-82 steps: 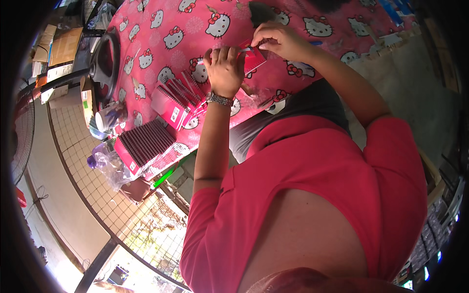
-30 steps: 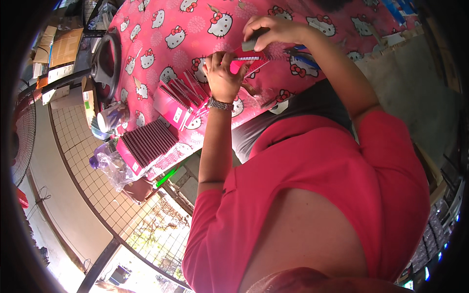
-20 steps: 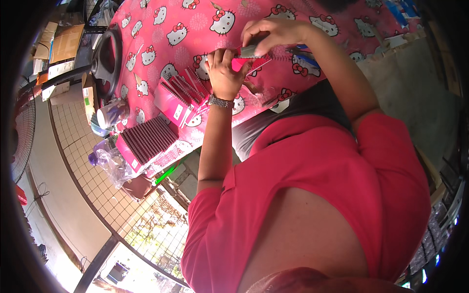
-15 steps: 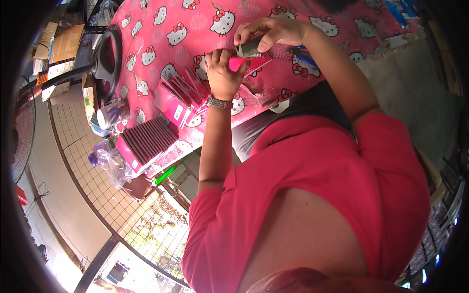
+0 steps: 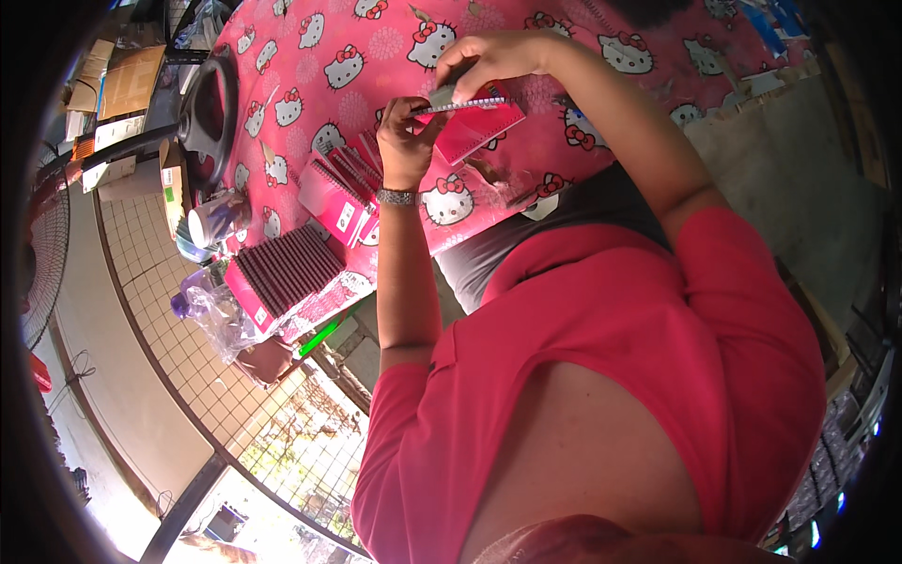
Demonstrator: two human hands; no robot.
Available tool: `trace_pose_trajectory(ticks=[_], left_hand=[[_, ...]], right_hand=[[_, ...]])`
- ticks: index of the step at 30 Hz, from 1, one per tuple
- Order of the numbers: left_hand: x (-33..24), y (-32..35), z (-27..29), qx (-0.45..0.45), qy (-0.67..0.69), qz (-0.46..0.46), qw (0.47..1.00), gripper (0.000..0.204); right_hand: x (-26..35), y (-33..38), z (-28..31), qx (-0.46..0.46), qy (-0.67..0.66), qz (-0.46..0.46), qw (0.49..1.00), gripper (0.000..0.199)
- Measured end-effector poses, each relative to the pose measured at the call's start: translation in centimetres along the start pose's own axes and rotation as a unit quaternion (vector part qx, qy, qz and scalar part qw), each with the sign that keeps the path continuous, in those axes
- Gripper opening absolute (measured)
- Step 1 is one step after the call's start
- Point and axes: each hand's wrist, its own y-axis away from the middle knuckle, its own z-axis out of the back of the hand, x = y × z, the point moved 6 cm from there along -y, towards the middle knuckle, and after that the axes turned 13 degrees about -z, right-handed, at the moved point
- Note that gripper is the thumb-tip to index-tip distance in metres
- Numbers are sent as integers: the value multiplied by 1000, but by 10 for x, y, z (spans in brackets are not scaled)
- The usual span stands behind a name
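Note:
At the far side of my lap, a pink notebook (image 5: 481, 130) with a row of holes and a spiral along its edge is tilted up over the table. My left hand (image 5: 406, 146), wearing a wristwatch (image 5: 398, 197), is closed on the left end of its spiral edge. A dark, flat, block-like piece (image 5: 442, 95) is pinched in my right hand (image 5: 498, 58) and rests against that spiral edge. My fingers partly hide the piece, so its kind is unclear. Several spiral notebooks (image 5: 335, 193) lie fanned beside my left wrist.
A neat stack of spiral notebooks (image 5: 287, 273) sits at the table's near left edge, by a clear plastic bag (image 5: 218, 315) and a white cup (image 5: 214, 221). The pink patterned tablecloth (image 5: 301, 85) carries scraps and loose wire. A black fan-like frame (image 5: 207, 117) stands left.
Both hands have shifted a little left. The notebook's spiral edge has been raised and turned, and the dark piece now lies against it. More of the pink cover shows.

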Motion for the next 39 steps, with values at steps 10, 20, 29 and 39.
trace_pose_trajectory(ticks=[10, 20, 29, 39], left_hand=[[12, 4, -6, -24, 107, 80, 991, 21], [22, 43, -7, -117, 84, 84, 986, 20], [13, 42, -15, -106, 43, 71, 991, 27], [5, 46, -11, -128, -51, -2, 990, 20]], right_hand=[[-38, 3, 52, -391, 333, 32, 857, 43], [-94, 145, -44, -560, 435, -70, 702, 50], [-28, 127, -89, -434, 246, 97, 861, 53], [12, 71, -96, -484, 340, 109, 799, 52]])
